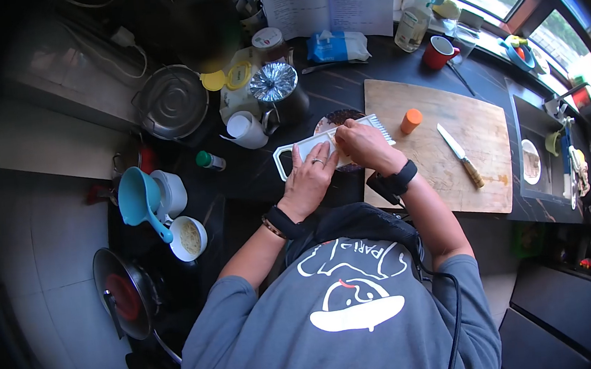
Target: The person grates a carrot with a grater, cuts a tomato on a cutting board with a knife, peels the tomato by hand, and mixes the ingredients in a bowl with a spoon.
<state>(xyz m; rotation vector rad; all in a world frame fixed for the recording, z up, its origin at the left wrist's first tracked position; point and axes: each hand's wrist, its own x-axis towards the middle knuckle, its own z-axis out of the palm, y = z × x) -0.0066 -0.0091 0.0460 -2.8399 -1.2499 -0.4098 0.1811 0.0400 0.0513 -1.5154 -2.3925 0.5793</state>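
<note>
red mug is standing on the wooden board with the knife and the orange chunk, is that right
Not quite: the head view shows the red mug standing on the dark counter, beyond the board's far edge. The knife and the orange chunk are indeed on the wooden board.

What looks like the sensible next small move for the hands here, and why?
Probably a short, careful stroke of the right hand along the white grater, fingertips kept high. The left hand lies flat on the grater, which spans the dark patterned plate, and the right fingers are bunched on its face; what they may hold is mostly hidden.
</note>
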